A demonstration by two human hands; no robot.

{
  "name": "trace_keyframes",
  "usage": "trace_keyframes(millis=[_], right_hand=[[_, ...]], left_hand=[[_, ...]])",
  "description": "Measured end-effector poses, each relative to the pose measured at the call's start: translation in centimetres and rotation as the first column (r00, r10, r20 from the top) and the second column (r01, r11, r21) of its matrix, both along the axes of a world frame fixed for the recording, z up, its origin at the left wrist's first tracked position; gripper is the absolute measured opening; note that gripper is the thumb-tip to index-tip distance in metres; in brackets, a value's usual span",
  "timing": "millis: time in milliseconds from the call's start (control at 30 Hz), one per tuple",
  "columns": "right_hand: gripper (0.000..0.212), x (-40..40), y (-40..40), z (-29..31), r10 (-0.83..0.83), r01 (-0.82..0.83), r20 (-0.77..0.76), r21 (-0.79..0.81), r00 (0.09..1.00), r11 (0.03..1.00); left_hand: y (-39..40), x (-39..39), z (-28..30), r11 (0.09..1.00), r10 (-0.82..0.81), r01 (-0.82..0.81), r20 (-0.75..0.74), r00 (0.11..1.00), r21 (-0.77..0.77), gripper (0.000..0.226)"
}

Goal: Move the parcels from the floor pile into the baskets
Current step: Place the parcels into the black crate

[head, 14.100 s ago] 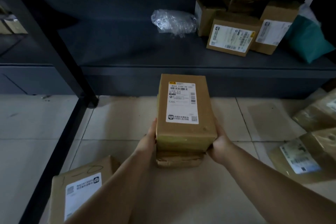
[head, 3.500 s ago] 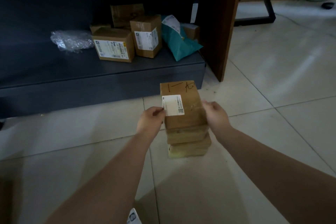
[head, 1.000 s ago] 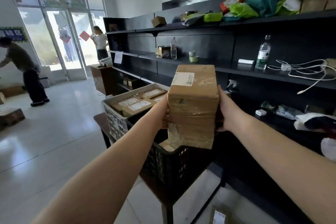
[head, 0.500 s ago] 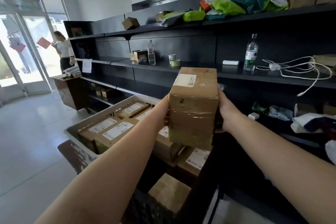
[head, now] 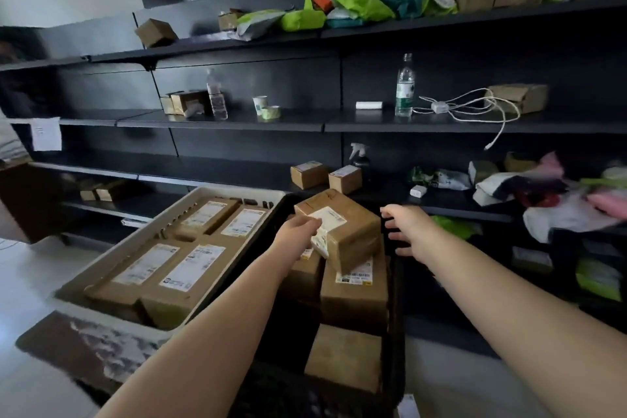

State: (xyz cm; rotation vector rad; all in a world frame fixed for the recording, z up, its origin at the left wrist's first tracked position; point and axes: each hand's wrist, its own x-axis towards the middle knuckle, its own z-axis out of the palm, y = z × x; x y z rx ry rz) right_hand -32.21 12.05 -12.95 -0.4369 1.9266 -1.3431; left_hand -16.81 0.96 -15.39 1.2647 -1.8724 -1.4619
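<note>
Brown parcels (head: 342,231) carry white labels; one basket (head: 112,276) is pale grey, the other (head: 395,316) black; shelves (head: 305,125) are dark grey.

There is one view only, from the camera on my head, so no second view shares anything with it. It looks forward and down along both my forearms, which run in from the bottom edge. My left hand (head: 298,231) and right hand (head: 409,231) sit near the middle of the picture, close to the lens. Just beneath them lies the black basket (head: 395,282), with the white basket (head: 112,319) to the left of my left arm. Beyond my hands, farther off, the dark shelving (head: 305,124) fills the upper half, its edges bowed by the wide lens.
</note>
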Motion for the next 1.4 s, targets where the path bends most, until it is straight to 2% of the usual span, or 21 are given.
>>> trace_keyframes(millis=[100,200,267,433,533,700,767,933,1067,1267,1333,1400], right_hand=[[0.015,2.8,1.9,-0.9,-0.033,0.033,-0.133,-0.006,0.991,0.999],[0.018,5.3,4.4,-2.3,0.001,0.005,-0.304,0.017,0.953,1.0],[0.016,6.7,6.3,-3.4,0.049,-0.016,-0.416,0.083,0.908,0.996],[0.027,8.5,11.5,-5.8,0.151,0.036,-0.614,0.282,0.775,0.959],[0.026,8.2,14.1,-6.7,0.216,0.089,-0.678,0.384,0.702,0.919],[0.026,6.6,16.9,-8.4,0.309,0.126,-0.736,0.47,0.603,0.873],[0.028,5.5,17.8,-9.0,0.352,0.118,-0.752,0.491,0.558,0.863],[0.031,1.1,20.1,-10.9,0.406,0.105,-0.778,0.51,0.48,0.854],[0.037,-3.9,21.9,-12.2,0.47,0.05,-0.76,0.547,0.449,0.836],[0.038,-11.6,23.7,-15.8,0.572,-0.068,-0.699,0.606,0.429,0.792],[0.036,-14.0,23.4,-18.0,0.618,-0.103,-0.661,0.643,0.425,0.759],[0.036,-16.6,22.5,-20.9,0.628,-0.135,-0.628,0.649,0.46,0.749]], left_hand=[[0.5,1.3,-1.3,0.986,-0.098,0.111,0.106,0.989,-0.124,0.031],[1.9,2.1,-3.1,0.935,-0.223,0.263,0.183,0.958,-0.237,0.029],[3.4,2.5,-4.4,0.895,-0.303,0.355,0.215,0.928,-0.272,0.025],[7.9,2.7,-6.4,0.808,-0.43,0.51,0.295,0.853,-0.296,0.034],[11.1,2.2,-6.8,0.696,-0.463,0.6,0.392,0.795,-0.394,0.035],[15.5,0.2,-7.2,0.387,-0.337,0.681,0.591,0.732,-0.622,0.043],[16.9,-1.2,-7.5,0.33,-0.316,0.691,0.615,0.723,-0.643,0.042],[19.2,-5.7,-9.0,0.308,-0.269,0.727,0.676,0.686,-0.614,0.045],[20.3,-9.7,-10.1,0.369,-0.18,0.698,0.69,0.701,-0.613,0.045],[20.9,-15.8,-13.9,0.434,-0.067,0.718,0.776,0.628,-0.544,0.043],[20.5,-17.8,-15.9,0.43,-0.046,0.751,0.818,0.573,-0.501,0.043],[19.4,-20.1,-18.7,0.408,-0.035,0.777,0.842,0.538,-0.479,0.043]])
